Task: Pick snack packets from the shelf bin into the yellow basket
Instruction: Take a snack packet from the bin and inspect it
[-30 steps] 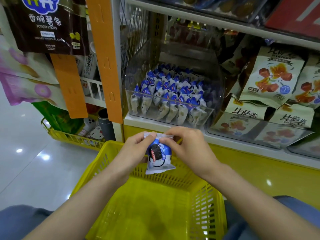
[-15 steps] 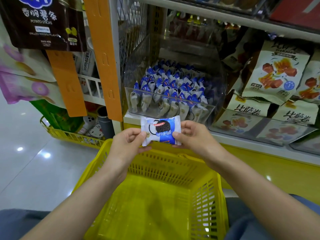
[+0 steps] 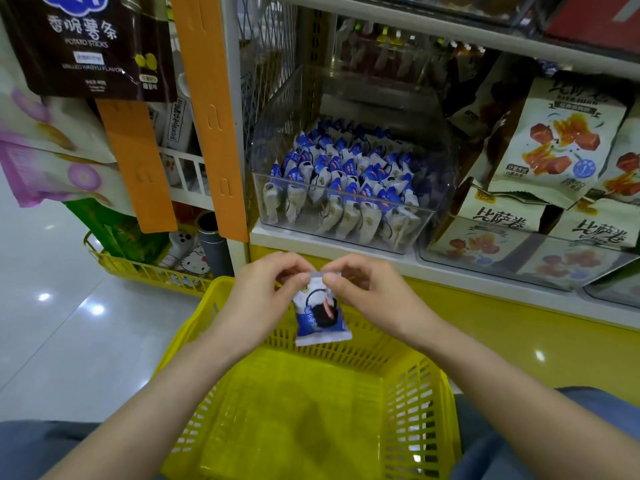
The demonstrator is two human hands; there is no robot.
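A blue and white snack packet (image 3: 320, 315) hangs upright over the far rim of the yellow basket (image 3: 412, 410). My left hand (image 3: 263, 299) and my right hand (image 3: 367, 292) each pinch its top edge from either side. The basket's floor shows no packets. On the shelf above stands a clear plastic bin (image 3: 346, 188) holding several rows of the same blue and white packets.
Pale snack bags (image 3: 554, 143) fill clear bins to the right of the packet bin. An orange shelf post (image 3: 211, 109) stands at the left. Beyond it a low yellow basket (image 3: 149, 271) of goods sits on the shiny floor.
The packet was held flat and sideways between both hands half a second ago. It now hangs upright from its top edge, lower and just over the basket's far rim.
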